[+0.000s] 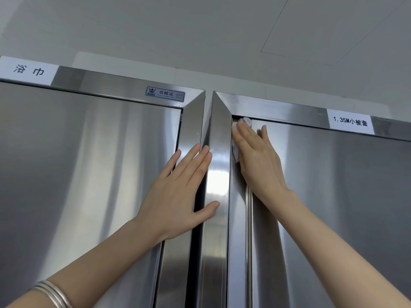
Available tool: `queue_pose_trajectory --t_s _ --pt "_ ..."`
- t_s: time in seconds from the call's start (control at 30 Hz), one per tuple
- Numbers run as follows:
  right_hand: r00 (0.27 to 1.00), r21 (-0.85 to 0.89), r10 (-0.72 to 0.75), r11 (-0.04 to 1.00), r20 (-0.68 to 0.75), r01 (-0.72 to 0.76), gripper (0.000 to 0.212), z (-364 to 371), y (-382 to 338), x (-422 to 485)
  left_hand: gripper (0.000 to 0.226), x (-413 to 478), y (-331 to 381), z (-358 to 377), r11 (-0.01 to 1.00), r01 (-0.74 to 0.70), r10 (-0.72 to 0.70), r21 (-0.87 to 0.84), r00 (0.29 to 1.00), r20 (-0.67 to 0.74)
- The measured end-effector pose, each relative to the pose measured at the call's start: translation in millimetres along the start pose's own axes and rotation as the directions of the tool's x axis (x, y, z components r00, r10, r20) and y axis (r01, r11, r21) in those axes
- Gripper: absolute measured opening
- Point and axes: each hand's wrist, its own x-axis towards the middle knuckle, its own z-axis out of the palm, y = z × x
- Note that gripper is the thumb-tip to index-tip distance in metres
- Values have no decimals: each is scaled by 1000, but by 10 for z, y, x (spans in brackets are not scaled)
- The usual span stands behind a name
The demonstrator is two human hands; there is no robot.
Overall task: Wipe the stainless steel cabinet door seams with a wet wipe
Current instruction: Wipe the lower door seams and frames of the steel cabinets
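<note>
Two tall stainless steel cabinets stand side by side. My right hand (255, 156) lies flat on the right cabinet's door (333, 207), pressing a white wet wipe (245, 121) into the seam at the door's top left corner. Only the wipe's edges show past my fingers. My left hand (180, 192) rests flat and open on the left cabinet's frame (189, 125), its thumb reaching across the dark gap (195, 252) onto the right cabinet's frame (219, 165). The left cabinet's door (77, 174) is closed.
White paper labels sit on the top frames, one at far left (26, 71) and one at right (350, 122). A small certificate sticker (165, 94) is on the left cabinet's top frame. A pale wall and ceiling (200, 30) rise above. Silver bangles (53, 293) circle my left wrist.
</note>
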Motion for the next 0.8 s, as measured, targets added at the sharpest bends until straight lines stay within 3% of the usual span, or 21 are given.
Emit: queue_pose_trajectory --t_s 0.1,0.2,0.37,0.5,0.67,0.8 --pt "998 -2 0 1000 64 0 53 -41 -32 -37 83 -1 -5 -4 1000 -2 2 8 1000 -2" --pt "972 26 52 998 230 -59 74 -127 -71 -92 83 2 7 -5 1000 -4 4 3 1000 -3" --pt "942 -39 135 991 306 -129 91 -143 -148 116 84 -4 -1 0 1000 -1 1 10 1000 -10" --pt "939 -8 169 985 299 -174 90 -127 -246 60 86 2 3 -2 1000 22 -22 2 1000 -18" --pt "953 1 37 999 300 -39 79 -201 -244 -398 83 -101 24 4 1000 25 -25 9 1000 -1" --pt "936 -29 41 999 350 -33 82 -216 -115 -123 81 -129 29 -11 1000 17 -17 8 1000 5"
